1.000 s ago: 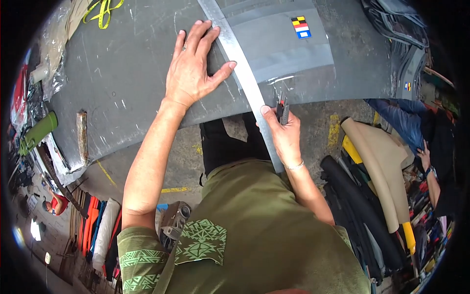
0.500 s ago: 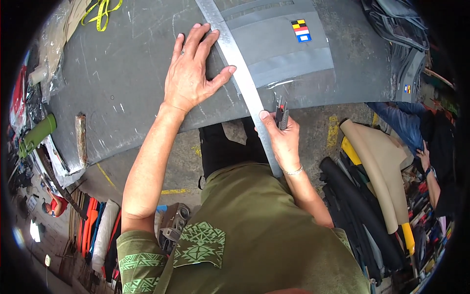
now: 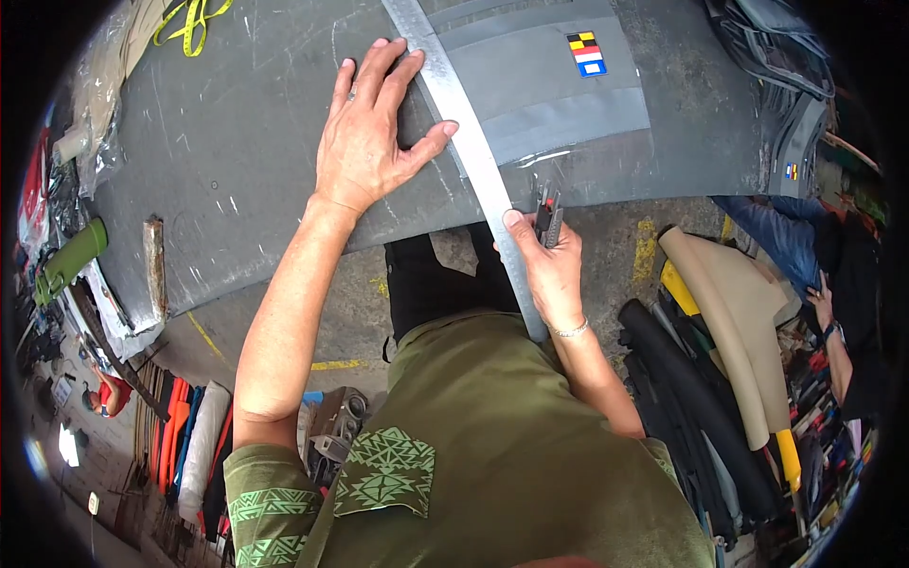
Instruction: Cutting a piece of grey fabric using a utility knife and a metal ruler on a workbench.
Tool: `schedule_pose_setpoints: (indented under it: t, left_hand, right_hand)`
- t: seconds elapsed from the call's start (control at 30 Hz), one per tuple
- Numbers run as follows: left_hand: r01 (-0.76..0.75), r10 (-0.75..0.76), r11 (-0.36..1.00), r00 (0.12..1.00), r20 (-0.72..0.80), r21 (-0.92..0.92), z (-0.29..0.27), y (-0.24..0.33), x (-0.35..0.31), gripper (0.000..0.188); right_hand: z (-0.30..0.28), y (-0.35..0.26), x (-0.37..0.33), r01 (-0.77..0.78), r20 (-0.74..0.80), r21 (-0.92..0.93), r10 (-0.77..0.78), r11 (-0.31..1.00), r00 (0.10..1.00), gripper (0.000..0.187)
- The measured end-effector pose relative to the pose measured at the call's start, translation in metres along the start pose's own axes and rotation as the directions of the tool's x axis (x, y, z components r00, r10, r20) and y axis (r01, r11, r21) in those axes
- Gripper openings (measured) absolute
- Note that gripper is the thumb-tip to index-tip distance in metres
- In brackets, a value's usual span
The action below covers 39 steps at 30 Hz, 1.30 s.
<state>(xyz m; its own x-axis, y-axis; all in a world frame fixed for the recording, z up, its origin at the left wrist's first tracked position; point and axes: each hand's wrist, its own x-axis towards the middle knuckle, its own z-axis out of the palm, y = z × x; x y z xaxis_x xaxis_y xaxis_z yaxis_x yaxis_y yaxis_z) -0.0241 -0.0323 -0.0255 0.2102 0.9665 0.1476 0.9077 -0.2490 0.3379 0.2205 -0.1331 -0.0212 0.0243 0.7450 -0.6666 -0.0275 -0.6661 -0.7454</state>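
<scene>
A long metal ruler (image 3: pixel 481 161) slants across a grey fabric piece (image 3: pixel 568 123) on the table, its near end sticking out past the table's edge toward my shirt. My left hand (image 3: pixel 365 142) lies with fingers spread, fingertips and thumb on the ruler's left edge. With my right hand (image 3: pixel 551 270) I grip the near part of the ruler, thumb on top, and also hold a utility knife (image 3: pixel 547 222) upright. Its blade is too small to make out. On the fabric are paler grey bands and a small colourful flag patch (image 3: pixel 587 55).
The dark, scratched tabletop (image 3: pixel 265 170) carries a yellow tape measure (image 3: pixel 194 26) at far left and stacked grey pieces (image 3: pixel 791 142) at far right. Fabric rolls (image 3: pixel 724 331) stand below on the right, near another person's arm (image 3: pixel 833 350). More rolls (image 3: pixel 204 445) are at lower left.
Almost nothing differs; the view has shifted very slightly. Both hands, the ruler and the knife keep their places.
</scene>
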Motion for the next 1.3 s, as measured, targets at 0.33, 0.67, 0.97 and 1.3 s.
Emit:
schedule_pose_setpoints:
  t: [0.33, 0.67, 0.97, 1.3]
  left_hand:
    - [-0.024, 0.025, 1.000, 0.999, -0.036, 0.018, 0.003, -0.003, 0.002, 0.079]
    - [0.053, -0.052, 0.999, 0.990, 0.134, -0.005, -0.015, 0.015, 0.010, 0.100]
    - [0.057, -0.054, 0.998, 0.989, 0.137, -0.015, -0.016, 0.013, 0.010, 0.100]
    - [0.141, -0.116, 0.951, 0.988, 0.106, -0.277, -0.014, 0.007, 0.008, 0.072]
  right_hand:
    - [0.001, -0.001, 0.000, -0.002, -0.013, 0.018, 0.003, 1.000, 1.000, 0.023]
    - [0.001, -0.001, 0.002, 0.006, -0.022, 0.021, -0.005, 1.000, 1.000, 0.022]
    - [0.002, -0.005, 0.000, 0.005, -0.011, 0.022, -0.004, 1.000, 1.000, 0.025]
    - [-0.001, 0.005, 0.004, 0.061, -0.002, -0.044, -0.061, 0.997, 0.998, 0.027]
